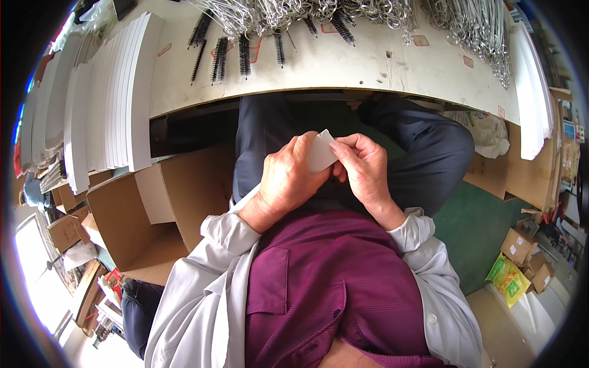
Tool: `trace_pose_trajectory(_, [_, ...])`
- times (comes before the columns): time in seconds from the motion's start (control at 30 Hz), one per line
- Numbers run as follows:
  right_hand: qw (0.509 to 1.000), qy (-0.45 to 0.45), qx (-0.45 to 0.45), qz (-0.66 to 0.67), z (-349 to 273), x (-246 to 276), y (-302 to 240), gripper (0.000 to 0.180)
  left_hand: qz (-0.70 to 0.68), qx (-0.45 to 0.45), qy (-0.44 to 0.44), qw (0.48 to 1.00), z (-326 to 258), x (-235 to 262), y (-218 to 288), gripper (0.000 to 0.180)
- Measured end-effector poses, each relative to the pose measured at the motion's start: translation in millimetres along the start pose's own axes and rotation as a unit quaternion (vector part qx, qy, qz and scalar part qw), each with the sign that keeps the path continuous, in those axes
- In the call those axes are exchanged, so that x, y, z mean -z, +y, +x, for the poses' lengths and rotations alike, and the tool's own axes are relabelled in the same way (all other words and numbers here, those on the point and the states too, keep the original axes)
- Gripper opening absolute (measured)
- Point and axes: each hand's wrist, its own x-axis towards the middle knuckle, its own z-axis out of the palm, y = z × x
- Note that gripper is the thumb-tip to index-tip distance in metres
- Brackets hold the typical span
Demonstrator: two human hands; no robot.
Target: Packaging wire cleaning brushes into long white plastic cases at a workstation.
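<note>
— Hands first: where are they, and what do they hold?

— Both are raised over the lap, below the near edge of the table (pixel 343 73). The left hand (pixel 287 178) is curled around a small white card (pixel 320 153), fingers wrapped over its left side. The right hand (pixel 363 167) pinches the card's right edge between thumb and fingertips. The 2 hands touch each other around it.

— How much of the card shows?

— Only its upper corner and a strip between the hands; the rest is hidden.

— What sits along the edges?

— Black bristle brushes (pixel 244 56) lie on the table, with a tangle of wire loops (pixel 319 11) behind them. Stacks of white sheets (pixel 116 98) line the left side.

— Room to move?

— An open cardboard box (pixel 144 221) stands just beside the left elbow. To the right, green floor (pixel 475 227) lies open, with small boxes (pixel 521 248) farther off.
</note>
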Motion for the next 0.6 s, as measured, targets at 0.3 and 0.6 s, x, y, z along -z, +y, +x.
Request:
trace_pose_trajectory(0.3, [0.983,0.020,0.115,-0.143,-3.6,-4.8,1.2,0.012,-0.009,-0.021,0.034,0.999,-5.2,-0.6,-1.5,0.055])
trace_pose_trajectory(0.6, [0.958,-0.065,0.195,-0.200,-7.4,-8.7,4.3,0.039,-0.019,-0.041,0.051,0.998,-4.1,2.2,-2.2,0.054])
